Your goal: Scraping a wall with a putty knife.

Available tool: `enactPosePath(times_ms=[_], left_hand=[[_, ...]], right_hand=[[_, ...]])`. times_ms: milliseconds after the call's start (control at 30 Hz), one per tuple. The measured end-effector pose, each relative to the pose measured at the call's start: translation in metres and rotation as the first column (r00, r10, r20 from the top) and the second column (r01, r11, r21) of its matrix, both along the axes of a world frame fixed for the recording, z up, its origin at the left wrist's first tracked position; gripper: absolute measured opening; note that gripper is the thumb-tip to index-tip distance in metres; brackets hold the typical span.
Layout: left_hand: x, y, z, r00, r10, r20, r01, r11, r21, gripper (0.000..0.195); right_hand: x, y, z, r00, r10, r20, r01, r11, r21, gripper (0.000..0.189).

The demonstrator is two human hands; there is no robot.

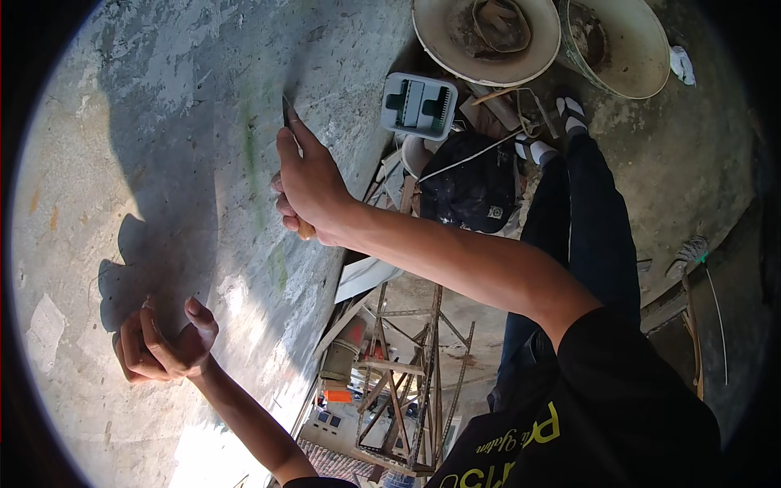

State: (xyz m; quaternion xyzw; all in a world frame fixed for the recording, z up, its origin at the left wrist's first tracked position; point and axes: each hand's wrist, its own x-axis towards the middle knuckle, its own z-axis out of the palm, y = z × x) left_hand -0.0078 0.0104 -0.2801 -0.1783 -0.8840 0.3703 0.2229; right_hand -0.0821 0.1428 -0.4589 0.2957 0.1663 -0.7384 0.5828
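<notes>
My right hand is closed round the wooden handle of a thin-bladed scraper. The dark blade shows nearly edge-on, close to the grey plastered wall; whether it touches is unclear. Lower left, my left hand has bent fingers and its thumb apart, with nothing plainly held. It is in front of the wall, beside its dark shadow; any contact is unclear. Green stains and pale rough patches mark the wall between and above my hands.
Two large pale tubs stand near my sandalled feet. A light grey container with green inserts stands beside a black bag. A metal lattice frame, boards and an orange object lie beyond the wall's edge.
</notes>
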Motion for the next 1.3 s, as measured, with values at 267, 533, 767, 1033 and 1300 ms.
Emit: enactPosePath(times_ms=[267,533,767,1033,1300], left_hand=[[0.006,0.000,-0.001,0.999,0.032,-0.032,-0.032,0.999,-0.008,0.042],[0.014,-0.019,0.001,0.992,0.017,-0.121,-0.013,0.999,0.029,0.034],[0.012,0.035,-0.093,0.804,0.301,-0.513,0.253,0.607,0.753,0.014],[0.094,0.225,-0.236,0.509,0.808,0.297,0.091,-0.394,0.915,0.009],[0.136,0.370,-0.274,0.368,0.678,0.637,0.109,-0.711,0.694,0.017]], right_hand=[[0.055,0.035,-0.059,0.983,0.179,-0.039,-0.171,0.972,0.159,0.066],[0.048,0.178,-0.106,0.696,0.651,-0.302,-0.472,0.733,0.490,0.060],[-0.015,0.209,-0.106,0.376,0.839,-0.393,-0.597,0.544,0.590,0.051],[-0.110,0.153,-0.037,-0.303,0.651,-0.696,-0.288,0.634,0.718,0.043],[-0.115,0.057,0.011,-0.853,0.360,-0.378,0.035,0.762,0.647,0.033]])
